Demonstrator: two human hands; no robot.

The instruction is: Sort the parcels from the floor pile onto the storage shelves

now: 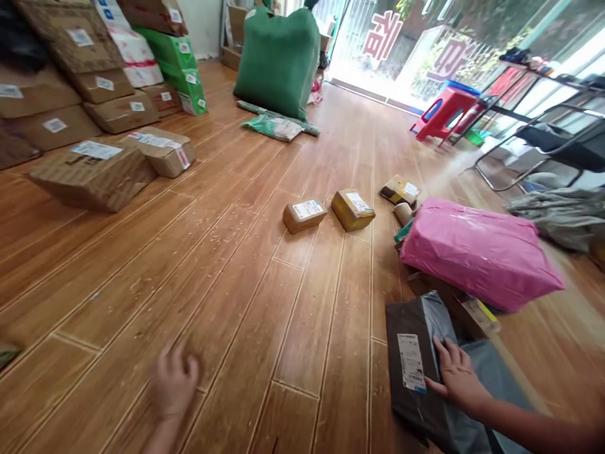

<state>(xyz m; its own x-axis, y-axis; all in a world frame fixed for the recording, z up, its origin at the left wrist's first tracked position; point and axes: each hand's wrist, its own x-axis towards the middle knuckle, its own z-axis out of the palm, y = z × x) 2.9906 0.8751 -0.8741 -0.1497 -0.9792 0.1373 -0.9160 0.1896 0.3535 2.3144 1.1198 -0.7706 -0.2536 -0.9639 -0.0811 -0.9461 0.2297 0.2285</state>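
My right hand (pixel 456 372) rests on a dark grey plastic-wrapped parcel (pixel 439 321), fingers spread along its upper edge and thumb beside the white shipping label (pixel 411 362). That parcel stands on the floor at lower right, against a large pink wrapped parcel (pixel 477 249). Over the bare wood floor at lower left hangs my left hand (pixel 174 378), slightly blurred, holding nothing, its fingers loosely bent and apart. Two small brown boxes, a left one (pixel 302 217) and a right one (pixel 353 210), lie ahead between my hands.
Labelled cartons (pixel 113 107) are stacked at the left, with a taped carton (pixel 94 176) in front. A bulging green sack (pixel 278 60) stands at the back. Right of it are a red stool (pixel 439 113) and a metal-framed chair (pixel 558 135). A yellow-taped box (pixel 399 190) lies near the pink parcel.
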